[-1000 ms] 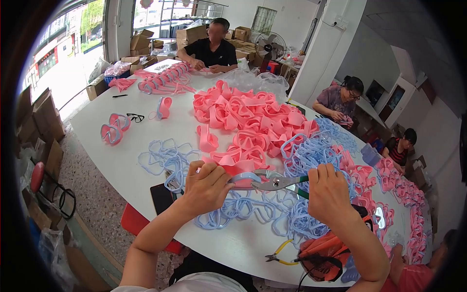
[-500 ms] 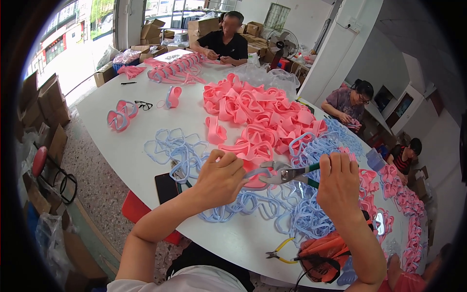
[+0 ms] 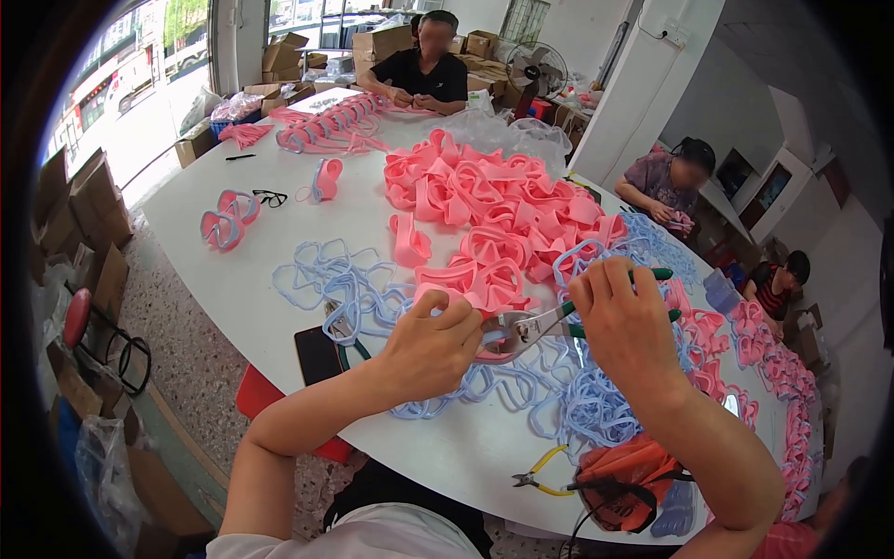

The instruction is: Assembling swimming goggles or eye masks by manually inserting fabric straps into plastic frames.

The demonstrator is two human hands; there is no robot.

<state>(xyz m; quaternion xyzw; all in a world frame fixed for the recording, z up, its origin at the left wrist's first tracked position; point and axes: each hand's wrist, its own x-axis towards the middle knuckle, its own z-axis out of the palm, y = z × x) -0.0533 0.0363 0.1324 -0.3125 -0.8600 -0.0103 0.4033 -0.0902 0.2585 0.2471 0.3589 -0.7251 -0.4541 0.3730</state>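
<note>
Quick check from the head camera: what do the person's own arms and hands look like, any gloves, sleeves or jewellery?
Both forearms come in bare from the lower edge, with no sleeves reaching them. The left hand and right hand wear no gloves, and no rings, watch or bracelet show on the visible sides. A white garment shows at the bottom edge, below the arms.

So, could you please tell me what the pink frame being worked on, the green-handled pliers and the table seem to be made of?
Pink frame: apparently soft rubber or silicone, matte; the piled ones bend and curl limply.
Green-handled pliers: shiny bare metal head, likely steel, with smooth green plastic or rubber sleeves on the handles.
Table: smooth white top, probably laminate or painted board; hard to tell.
</note>
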